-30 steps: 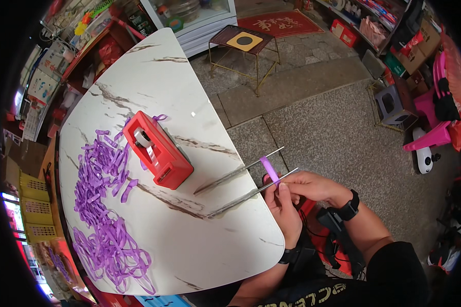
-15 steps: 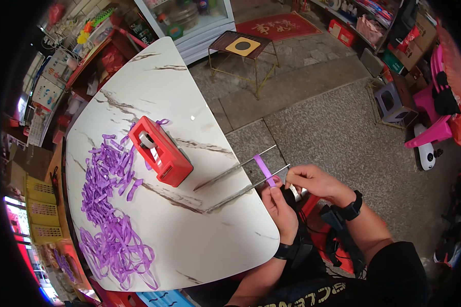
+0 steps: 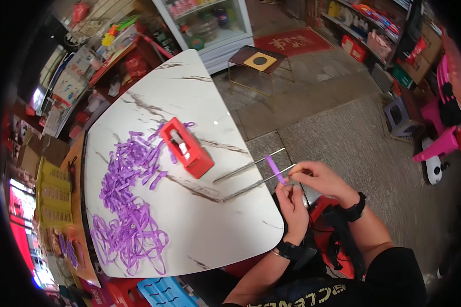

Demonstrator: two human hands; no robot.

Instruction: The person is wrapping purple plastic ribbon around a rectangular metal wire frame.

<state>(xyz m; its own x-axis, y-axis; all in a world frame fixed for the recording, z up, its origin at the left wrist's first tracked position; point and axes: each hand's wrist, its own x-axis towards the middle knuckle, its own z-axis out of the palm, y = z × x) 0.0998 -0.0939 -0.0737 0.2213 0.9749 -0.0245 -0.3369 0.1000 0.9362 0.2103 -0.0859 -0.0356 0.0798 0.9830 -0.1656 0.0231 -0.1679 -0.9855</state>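
Note:
Two thin metal rods [image 3: 251, 188] lie on the white table and stick out past its right edge. A purple ribbon [image 3: 274, 168] is wrapped across both rods near their free ends. Just below it, my left hand [image 3: 293, 209] is closed, thumb and fingers pinching at the ribbon's near end. My right hand [image 3: 323, 180] comes in from the right, its fingertips pinched together close beside the rod tip and the left fingers; what they hold, if anything, is too small to make out. A red tape dispenser [image 3: 202, 166] stands on the table left of the rods.
A heap of purple ribbon pieces [image 3: 128, 169] and long loops [image 3: 133, 238] covers the table's left side. A blue plastic stool [image 3: 166, 292] is under the near edge. Beyond are a low side table [image 3: 261, 61], a glass-door fridge [image 3: 205, 30] and a pink chair [image 3: 438, 146].
The view has shifted, so the table sits further right and lower. My right fingertips have come in closer to the left fingers and the ribbon's near end. The ribbon stays on the rods.

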